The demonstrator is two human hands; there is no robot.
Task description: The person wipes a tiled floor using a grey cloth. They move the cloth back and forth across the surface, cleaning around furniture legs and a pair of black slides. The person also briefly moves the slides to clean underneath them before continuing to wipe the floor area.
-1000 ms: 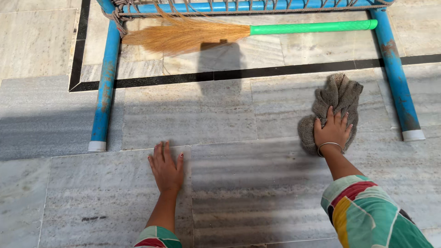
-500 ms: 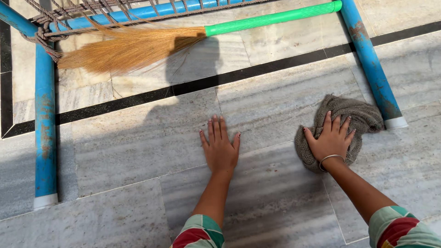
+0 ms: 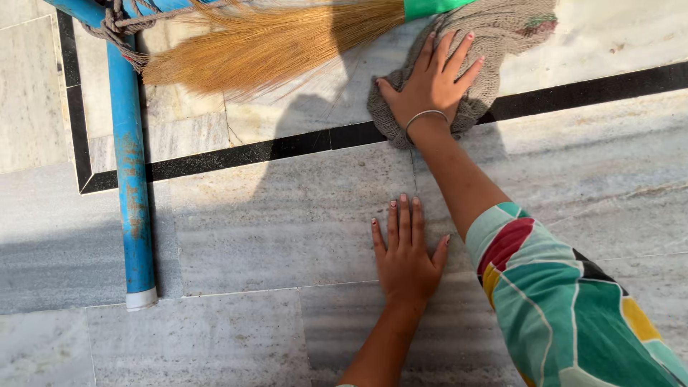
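- We see a blue cot leg (image 3: 131, 179) standing left of the black floor stripe (image 3: 236, 154).
- A grass broom (image 3: 272, 43) lies just beyond the stripe.
- Our left hand (image 3: 405, 252) rests flat, fingers open, on the marble floor (image 3: 251, 229) nearer than the stripe.
- Our right hand (image 3: 430, 82) presses, fingers spread, on a grey floor cloth (image 3: 502, 29) overlapping the stripe's far edge.

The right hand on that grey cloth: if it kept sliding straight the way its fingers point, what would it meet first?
The right hand, flat on the grey cloth, points up and slightly right. Apart from the cloth under it, the broom's green handle at the top edge looks like the first thing, though the frame cuts off there.
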